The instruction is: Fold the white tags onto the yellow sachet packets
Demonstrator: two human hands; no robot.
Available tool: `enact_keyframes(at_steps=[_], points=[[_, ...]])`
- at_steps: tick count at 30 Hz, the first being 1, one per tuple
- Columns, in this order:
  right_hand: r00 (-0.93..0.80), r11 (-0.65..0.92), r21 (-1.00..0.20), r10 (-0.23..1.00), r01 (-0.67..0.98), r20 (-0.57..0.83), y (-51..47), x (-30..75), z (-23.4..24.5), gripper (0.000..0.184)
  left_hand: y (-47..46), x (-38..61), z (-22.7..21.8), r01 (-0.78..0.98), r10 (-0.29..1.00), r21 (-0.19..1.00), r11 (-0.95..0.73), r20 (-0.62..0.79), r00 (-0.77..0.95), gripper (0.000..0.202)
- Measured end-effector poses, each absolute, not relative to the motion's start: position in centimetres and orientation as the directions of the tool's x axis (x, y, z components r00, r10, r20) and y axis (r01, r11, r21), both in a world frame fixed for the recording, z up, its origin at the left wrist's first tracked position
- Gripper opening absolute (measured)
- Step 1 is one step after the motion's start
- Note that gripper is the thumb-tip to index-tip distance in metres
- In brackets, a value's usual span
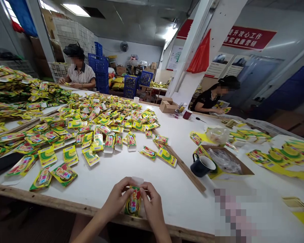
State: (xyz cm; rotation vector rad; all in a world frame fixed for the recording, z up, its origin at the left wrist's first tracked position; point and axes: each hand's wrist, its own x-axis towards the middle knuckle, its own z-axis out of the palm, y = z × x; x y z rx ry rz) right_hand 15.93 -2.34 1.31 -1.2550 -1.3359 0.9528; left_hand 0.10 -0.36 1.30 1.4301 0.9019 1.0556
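Observation:
Near the front edge of the white table, a small yellow-green printed box (133,203) stands between my two hands, its white end flap (137,181) raised at the top. My left hand (121,193) grips the box's upper left side, thumb on the printed face. On the upper right side, my right hand (150,195) presses with thumb and fingers. The fingertips meet close to the flap. Left of my hands lie loose boxes of the same print (64,173), several with white flaps sticking out.
A large heap of these boxes (111,118) covers the table's left and middle. A wooden strip (187,170) crosses the tabletop to my right, beside a dark mug (202,165) and an open carton holding clear plastic (225,162). Two people sit across the table, handling boxes.

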Motion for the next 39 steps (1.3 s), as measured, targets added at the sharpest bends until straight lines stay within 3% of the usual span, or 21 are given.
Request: enact_keyframes(at_steps=[3, 7, 10, 18, 26, 39], points=[[0.147, 0.149, -0.98, 0.975, 0.131, 0.168, -2.1, 15.7, 0.9, 0.023, -0.2, 0.5, 1.1, -0.08, 0.952, 0.991, -0.109, 0.127, 0.28, 0.031], [0.106, 0.179, -0.964, 0.974, 0.195, 0.202, -2.6, 15.8, 1.1, 0.017, -0.3, 0.4, 1.3, 0.054, 0.946, 0.98, -0.194, 0.172, 0.274, 0.015], [0.075, 0.2, -0.951, 0.972, 0.237, 0.223, -2.8, 15.9, 1.9, 0.016, -0.4, 0.6, 1.8, 0.095, 0.952, 0.973, -0.209, 0.181, 0.245, 0.016], [0.14, 0.123, -0.951, 0.976, 0.282, 0.168, -2.0, 15.6, 3.1, 0.022, 0.0, 1.2, 2.1, 0.076, 0.988, 0.995, -0.065, 0.053, 0.147, 0.018], [0.102, 0.119, -0.969, 0.984, 0.215, 0.144, -2.3, 15.9, 2.3, 0.022, 0.1, 0.5, 1.0, -0.017, 0.977, 1.0, 0.007, -0.003, 0.215, 0.024], [0.094, 0.086, -0.966, 0.989, 0.243, 0.111, -2.0, 16.2, 2.6, 0.025, 0.4, 0.9, 2.4, 0.102, 0.978, 0.993, -0.055, 0.033, 0.207, 0.021]])
